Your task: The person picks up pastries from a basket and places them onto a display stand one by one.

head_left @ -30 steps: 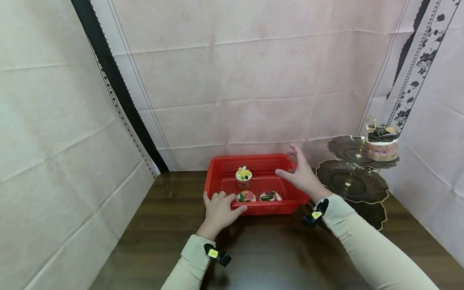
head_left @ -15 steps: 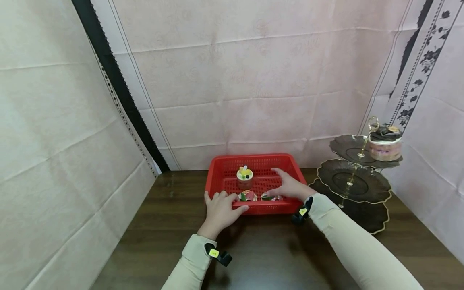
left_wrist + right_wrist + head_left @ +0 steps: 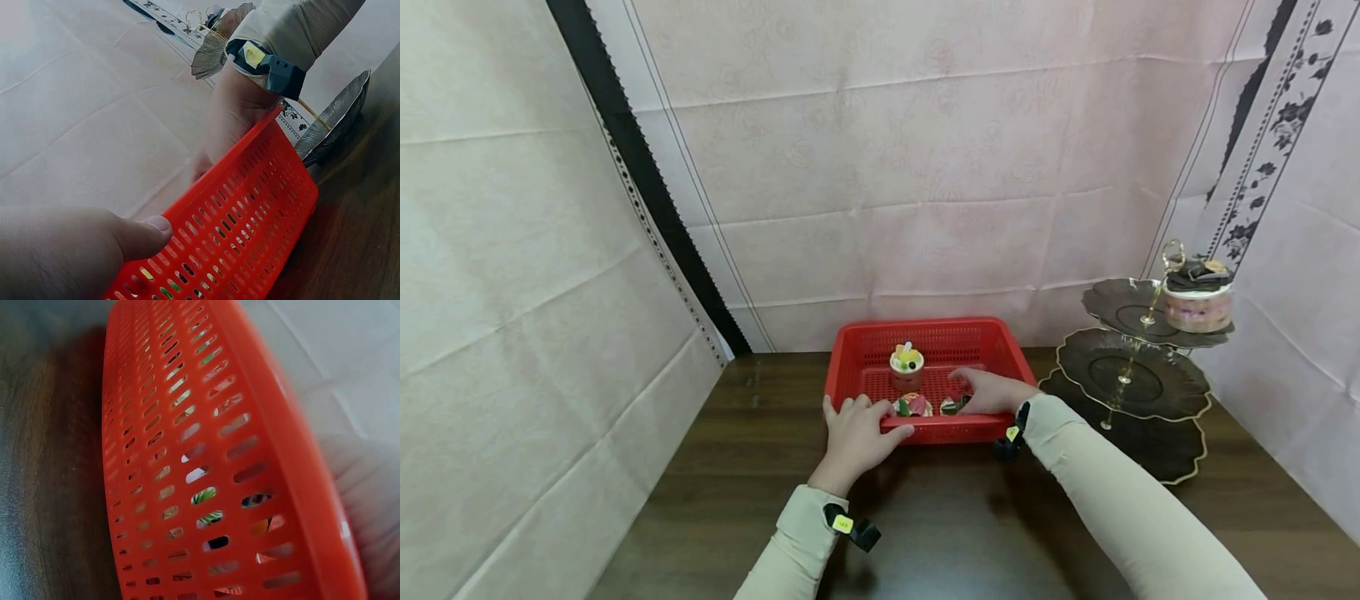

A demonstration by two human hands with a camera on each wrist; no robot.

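Inside a red plastic basket [image 3: 925, 431] stand several small dessert cups. One cup [image 3: 907, 367] at the back bears yellow and green decorations; a second cup [image 3: 913, 405] near the front wall has a pink and green top. My left hand [image 3: 855, 437] grips the front rim at its left corner, with the thumb [image 3: 147, 234] outside the wall. My right hand [image 3: 996, 392] reaches over the front rim and down around a third cup [image 3: 953, 405] with a dark green and white top, covering its right part. The thumb is hidden, and I cannot tell whether the fingers pinch the cup.
To the right stands a three-tier black stand [image 3: 1123, 373] with gold scalloped edges. A larger pink cake [image 3: 1197, 304] with a black top sits on its upper tier. Pale cloth [image 3: 880, 167] hangs behind the brown wooden table [image 3: 955, 525].
My right hand has moved left and down from above the basket's right side to the cup at front right. My left hand has stayed on the rim.
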